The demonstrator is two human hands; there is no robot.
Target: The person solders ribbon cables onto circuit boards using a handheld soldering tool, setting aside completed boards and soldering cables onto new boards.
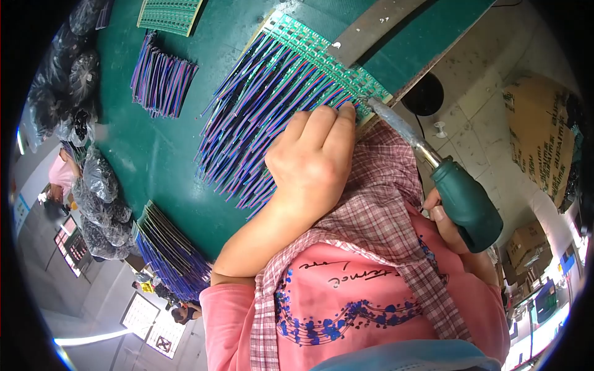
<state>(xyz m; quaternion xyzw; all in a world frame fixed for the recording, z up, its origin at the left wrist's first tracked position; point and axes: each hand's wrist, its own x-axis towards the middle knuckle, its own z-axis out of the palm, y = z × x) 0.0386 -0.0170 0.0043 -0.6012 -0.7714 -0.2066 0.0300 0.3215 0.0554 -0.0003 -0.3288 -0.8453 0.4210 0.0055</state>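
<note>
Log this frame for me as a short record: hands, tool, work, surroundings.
left hand: fingers curled down at the wires by the board; grip hidden
right hand: around the green handle of the soldering iron
iron tip: at the board's near end, just right of the left hand
work: many wires fanned out from the board on the green table
far left on table: second board, wire bundle
table's left edge: dark plastic bags

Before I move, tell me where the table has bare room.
On the green table, the widest bare patch lies between the small wire bundle, the dark bags, the lower wire stack and the wired boards. A slimmer strip divides bundle from boards. It is crowded around the left hand and soldering iron.
</note>
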